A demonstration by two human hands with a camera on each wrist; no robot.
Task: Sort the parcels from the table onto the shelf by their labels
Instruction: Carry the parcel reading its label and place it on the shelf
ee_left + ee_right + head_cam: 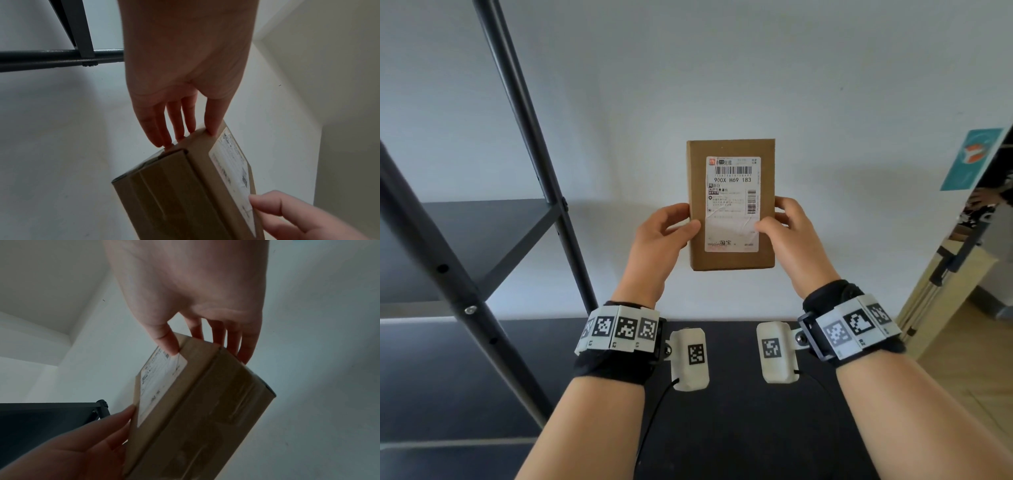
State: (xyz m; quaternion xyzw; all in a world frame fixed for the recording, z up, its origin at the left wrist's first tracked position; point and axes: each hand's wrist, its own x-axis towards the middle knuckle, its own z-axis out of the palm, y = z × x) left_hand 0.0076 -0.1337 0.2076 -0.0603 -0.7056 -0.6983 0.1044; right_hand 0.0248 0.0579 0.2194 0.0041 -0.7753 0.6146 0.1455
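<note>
Standing off to the far side of the left hand [661, 236]: a black metal shelf frame with dark boards [482, 222], well apart from anything held. Gripping with that left hand, thumb lying on the front face and fingers [162, 129] reaching behind, the left edge of a flat brown cardboard parcel with a white printed shipping label [731, 205]. Hanging upright between both hands, above the black table top [722, 428], label facing the head camera. Pinching the opposite edge with the right hand [791, 236], thumb touching the label's lower corner. Probably reading the label now; worth sliding that thumb off the print, keeping the parcel level, and settling on a board before swinging leftward toward the shelf.
</note>
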